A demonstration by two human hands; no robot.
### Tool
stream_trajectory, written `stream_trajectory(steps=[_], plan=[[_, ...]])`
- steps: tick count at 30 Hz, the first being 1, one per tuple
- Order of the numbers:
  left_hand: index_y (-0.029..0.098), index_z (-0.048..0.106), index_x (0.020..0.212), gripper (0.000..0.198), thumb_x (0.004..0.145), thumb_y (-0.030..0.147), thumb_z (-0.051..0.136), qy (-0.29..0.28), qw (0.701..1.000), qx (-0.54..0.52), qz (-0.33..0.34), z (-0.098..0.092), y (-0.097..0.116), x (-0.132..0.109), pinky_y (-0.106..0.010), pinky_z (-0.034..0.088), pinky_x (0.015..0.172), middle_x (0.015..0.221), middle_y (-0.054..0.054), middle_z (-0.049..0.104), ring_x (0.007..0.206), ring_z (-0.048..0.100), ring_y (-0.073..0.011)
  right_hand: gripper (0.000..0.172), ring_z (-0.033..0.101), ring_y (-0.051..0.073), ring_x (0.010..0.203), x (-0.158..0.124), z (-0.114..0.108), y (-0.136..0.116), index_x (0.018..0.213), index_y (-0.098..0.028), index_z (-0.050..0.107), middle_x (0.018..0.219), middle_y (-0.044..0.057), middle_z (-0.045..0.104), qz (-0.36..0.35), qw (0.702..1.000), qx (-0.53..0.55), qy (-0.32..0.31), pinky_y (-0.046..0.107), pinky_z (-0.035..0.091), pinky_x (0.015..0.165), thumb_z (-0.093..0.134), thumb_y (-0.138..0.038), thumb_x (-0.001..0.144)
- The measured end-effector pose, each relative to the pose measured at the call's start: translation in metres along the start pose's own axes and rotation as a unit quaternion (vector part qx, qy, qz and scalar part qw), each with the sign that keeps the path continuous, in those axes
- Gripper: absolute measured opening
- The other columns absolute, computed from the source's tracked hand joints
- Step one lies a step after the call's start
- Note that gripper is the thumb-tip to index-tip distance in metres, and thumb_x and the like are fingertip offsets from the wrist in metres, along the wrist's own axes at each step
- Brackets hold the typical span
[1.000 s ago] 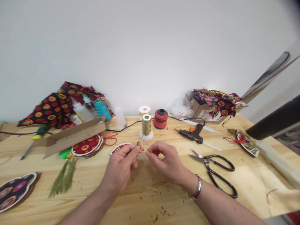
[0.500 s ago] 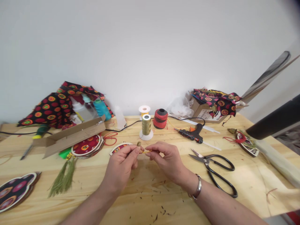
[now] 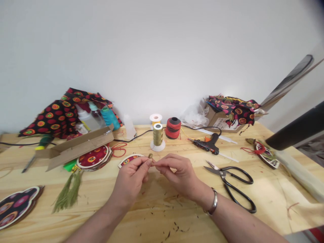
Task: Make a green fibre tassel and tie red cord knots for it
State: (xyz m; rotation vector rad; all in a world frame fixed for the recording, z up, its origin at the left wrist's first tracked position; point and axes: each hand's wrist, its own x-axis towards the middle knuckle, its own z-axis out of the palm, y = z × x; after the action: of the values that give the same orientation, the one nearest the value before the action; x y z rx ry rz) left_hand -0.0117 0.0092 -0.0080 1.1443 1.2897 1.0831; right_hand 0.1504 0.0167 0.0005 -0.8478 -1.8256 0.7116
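Observation:
Between thumb and forefinger, my left hand (image 3: 131, 177) pinches a small brass-coloured bead-like piece (image 3: 150, 156), whose top sticks up above the fingertips. My right hand (image 3: 178, 172) is closed in a pinch right beside it, the fingertips almost touching those of the left. The thin yellow cord in its grip is now mostly hidden by the fingers. Behind my left hand lies a leaf-shaped patterned piece (image 3: 130, 159), partly covered. A spool of olive-gold thread (image 3: 158, 135) stands just beyond my hands.
Black-handled scissors (image 3: 224, 173) lie open to the right, with a glue gun (image 3: 209, 145) behind them. A red thread spool (image 3: 173, 129) stands at the back. To the left are an open cardboard box (image 3: 78, 146), round patterned pieces (image 3: 93, 158) and green tassels (image 3: 68, 194).
My right fingertips have moved left, closer to the left ones. The stretch of yellow cord that showed between the hands is now nearly out of sight. My left hand has barely moved.

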Motion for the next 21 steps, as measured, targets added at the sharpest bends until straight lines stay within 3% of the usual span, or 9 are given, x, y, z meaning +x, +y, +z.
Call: stream_trajectory(steps=[6, 9, 16, 21], plan=[[0.017, 0.06, 0.077, 0.024, 0.078, 0.041, 0.058, 0.009, 1.0, 0.015, 0.004, 0.0004, 0.0035, -0.0005, -0.019, 0.023, 0.042, 0.046, 0.008, 0.038, 0.045, 0.031, -0.0071, 0.012, 0.058, 0.01, 0.06, 0.0006, -0.0007, 0.0008, 0.08, -0.015, 0.068, 0.065, 0.002, 0.064, 0.033, 0.998, -0.052, 0.016, 0.02, 0.047, 0.059, 0.057, -0.012, 0.08], [0.017, 0.061, 0.079, 0.025, 0.078, 0.041, 0.058, 0.01, 1.0, 0.026, 0.005, 0.0005, 0.0045, -0.0003, -0.02, 0.023, 0.042, 0.047, 0.008, 0.038, 0.045, 0.031, -0.0074, 0.013, 0.058, 0.011, 0.061, -0.0019, -0.0012, 0.0045, 0.083, -0.014, 0.067, 0.069, 0.004, 0.065, 0.031, 0.995, -0.096, 0.015, 0.021, 0.047, 0.06, 0.055, -0.014, 0.082], [0.017, 0.062, 0.078, 0.025, 0.077, 0.041, 0.058, 0.014, 0.999, 0.047, 0.008, 0.0005, 0.0067, -0.0002, -0.02, 0.025, 0.043, 0.046, 0.008, 0.038, 0.045, 0.032, -0.0077, 0.019, 0.056, 0.015, 0.071, -0.0043, -0.0068, 0.007, 0.09, -0.013, 0.062, 0.081, 0.008, 0.063, -0.021, 0.966, -0.242, -0.085, 0.025, 0.044, 0.066, 0.044, -0.015, 0.088], [0.017, 0.062, 0.074, 0.024, 0.075, 0.04, 0.06, 0.01, 0.999, 0.036, 0.006, 0.0009, 0.006, -0.0002, -0.02, 0.024, 0.041, 0.046, 0.008, 0.037, 0.043, 0.031, -0.0074, 0.018, 0.053, 0.015, 0.072, -0.0023, -0.0094, 0.0047, 0.085, -0.016, 0.062, 0.08, 0.006, 0.061, -0.025, 0.956, -0.271, -0.108, 0.025, 0.041, 0.066, 0.046, -0.009, 0.085]])
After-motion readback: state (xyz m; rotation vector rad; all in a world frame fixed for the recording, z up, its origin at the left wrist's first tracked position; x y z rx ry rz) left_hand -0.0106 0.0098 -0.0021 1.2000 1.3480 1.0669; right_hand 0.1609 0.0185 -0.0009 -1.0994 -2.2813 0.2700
